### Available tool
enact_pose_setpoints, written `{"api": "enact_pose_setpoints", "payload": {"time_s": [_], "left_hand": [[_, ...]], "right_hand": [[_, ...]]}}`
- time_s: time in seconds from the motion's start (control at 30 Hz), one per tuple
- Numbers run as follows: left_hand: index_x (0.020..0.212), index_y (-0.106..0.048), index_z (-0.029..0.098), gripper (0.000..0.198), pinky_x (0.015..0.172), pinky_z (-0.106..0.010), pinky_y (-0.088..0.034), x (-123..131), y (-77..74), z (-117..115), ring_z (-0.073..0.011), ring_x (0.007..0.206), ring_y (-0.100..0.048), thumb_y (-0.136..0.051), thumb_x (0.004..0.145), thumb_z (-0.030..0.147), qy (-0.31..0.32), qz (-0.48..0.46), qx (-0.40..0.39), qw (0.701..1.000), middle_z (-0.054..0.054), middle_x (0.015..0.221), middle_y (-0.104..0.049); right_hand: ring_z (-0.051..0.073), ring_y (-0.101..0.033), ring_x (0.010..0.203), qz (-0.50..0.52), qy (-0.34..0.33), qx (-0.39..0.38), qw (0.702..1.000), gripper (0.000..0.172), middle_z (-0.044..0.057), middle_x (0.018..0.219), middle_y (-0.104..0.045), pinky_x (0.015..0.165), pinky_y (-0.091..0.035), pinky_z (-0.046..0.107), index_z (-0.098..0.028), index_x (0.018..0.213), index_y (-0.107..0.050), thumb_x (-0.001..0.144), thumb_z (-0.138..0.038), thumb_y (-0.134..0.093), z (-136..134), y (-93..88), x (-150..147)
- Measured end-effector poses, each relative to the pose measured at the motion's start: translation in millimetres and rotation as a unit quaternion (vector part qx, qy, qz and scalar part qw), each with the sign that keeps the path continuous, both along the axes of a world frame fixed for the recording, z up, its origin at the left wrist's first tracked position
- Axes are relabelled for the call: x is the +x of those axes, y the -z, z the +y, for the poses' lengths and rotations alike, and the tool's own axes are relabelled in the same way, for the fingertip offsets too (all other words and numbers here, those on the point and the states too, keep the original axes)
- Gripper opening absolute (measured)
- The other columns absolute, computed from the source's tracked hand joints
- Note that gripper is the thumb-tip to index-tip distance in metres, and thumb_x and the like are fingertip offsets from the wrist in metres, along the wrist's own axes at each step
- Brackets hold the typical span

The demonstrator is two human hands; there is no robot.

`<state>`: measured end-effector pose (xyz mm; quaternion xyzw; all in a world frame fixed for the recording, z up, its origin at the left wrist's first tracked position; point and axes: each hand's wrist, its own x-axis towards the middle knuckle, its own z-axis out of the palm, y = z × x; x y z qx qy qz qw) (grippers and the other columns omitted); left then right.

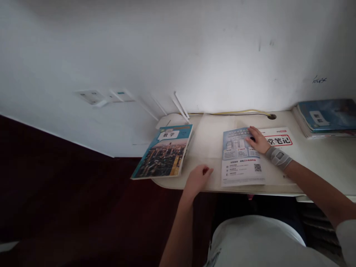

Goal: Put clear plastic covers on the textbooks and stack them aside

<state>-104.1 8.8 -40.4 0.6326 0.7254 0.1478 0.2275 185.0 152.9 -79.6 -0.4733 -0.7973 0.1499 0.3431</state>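
A booklet (pixel 241 168) with a blue and white printed page and a QR code lies on the table, its white cover with red-framed lettering (pixel 279 141) spread to the right. My right hand (pixel 257 140), a grey band on its wrist, rests on the top of the printed page with fingers apart. A faint, see-through plastic sheet (pixel 210 137) extends from the booklet's left side. At that sheet's lower left, my left hand (pixel 198 178) has its fingers curled in a pinch; the sheet's edge seems to be between them, though the fingertips are partly hidden.
A blue mathematics textbook (pixel 164 152) overhangs the table's rounded left end. Behind it stands a white router (pixel 172 120) with upright antennas. Stacked books (pixel 328 116) sit at the right. A yellow cable (pixel 239 111) runs along the wall to a hole (pixel 272 116) in the tabletop.
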Motion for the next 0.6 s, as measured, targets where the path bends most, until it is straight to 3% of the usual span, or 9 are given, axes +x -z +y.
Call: {"api": "enact_pose_setpoints", "payload": {"time_s": [0.1,0.17,0.23,0.33,0.4,0.5,0.6], "left_hand": [[0.077,-0.058,0.017,0.028,0.085,-0.042,-0.046,7,-2.2,3,-0.0234,0.095,-0.061,-0.047,0.080,0.042,0.035,-0.231,0.031,0.972,-0.009,0.101,-0.066],[0.093,-0.057,0.019,0.033,0.086,-0.043,-0.047,21,-15.4,6,-0.0240,0.106,-0.058,-0.038,0.086,0.044,0.067,-0.374,0.056,0.923,-0.010,0.125,-0.056],[0.116,-0.049,0.023,0.045,0.087,-0.044,-0.048,41,-33.9,13,-0.0226,0.112,-0.055,-0.016,0.093,0.043,0.103,-0.434,0.054,0.893,-0.008,0.139,-0.044],[0.139,-0.020,0.025,0.063,0.092,-0.044,-0.046,86,-56.8,34,-0.0200,0.120,-0.049,0.017,0.090,0.035,0.150,-0.436,0.053,0.886,-0.005,0.146,-0.032],[0.144,-0.002,0.024,0.061,0.095,-0.045,-0.044,124,-62.3,52,-0.0197,0.124,-0.044,0.022,0.088,0.031,0.182,-0.404,0.070,0.894,-0.003,0.148,-0.029],[0.144,0.010,0.029,0.051,0.107,-0.040,-0.033,183,-57.6,78,-0.0184,0.135,-0.026,0.007,0.093,0.033,0.245,-0.309,0.106,0.913,0.006,0.152,-0.016],[0.145,0.005,0.026,0.062,0.113,-0.036,-0.019,230,-46.1,89,-0.0197,0.139,-0.009,-0.019,0.092,0.047,0.325,-0.217,0.118,0.913,0.004,0.153,-0.008]], "right_hand": [[0.027,-0.042,0.123,0.074,0.044,-0.057,0.995,0.071,0.019,0.130,-0.048,0.104,-0.033,0.046,-0.011,0.127,-0.046,0.083,-0.065,-0.031,-13,-3.9,6],[0.027,-0.046,0.121,0.137,0.054,-0.114,0.983,0.066,0.016,0.128,-0.051,0.102,-0.037,0.046,-0.016,0.127,-0.046,0.083,-0.064,-0.033,-31,-8.8,13],[0.024,-0.049,0.118,0.218,0.016,-0.185,0.958,0.057,0.011,0.128,-0.053,0.099,-0.041,0.046,-0.023,0.128,-0.044,0.086,-0.059,-0.033,-53,-14.8,20],[0.021,-0.051,0.118,0.353,-0.062,-0.290,0.888,0.053,0.008,0.132,-0.051,0.097,-0.043,0.045,-0.026,0.133,-0.037,0.090,-0.055,-0.025,-83,-22.6,29],[0.021,-0.050,0.119,0.431,-0.055,-0.336,0.835,0.060,0.009,0.136,-0.047,0.099,-0.041,0.045,-0.024,0.137,-0.031,0.090,-0.058,-0.020,-97,-26.0,33],[0.022,-0.048,0.121,0.530,-0.019,-0.351,0.771,0.069,0.010,0.135,-0.047,0.102,-0.037,0.046,-0.023,0.139,-0.031,0.086,-0.066,-0.018,-108,-30.5,32],[0.020,-0.041,0.127,0.619,0.001,-0.281,0.734,0.064,0.002,0.138,-0.045,0.107,-0.031,0.043,-0.030,0.138,-0.034,0.084,-0.065,-0.030,-112,-37.0,30]]}}
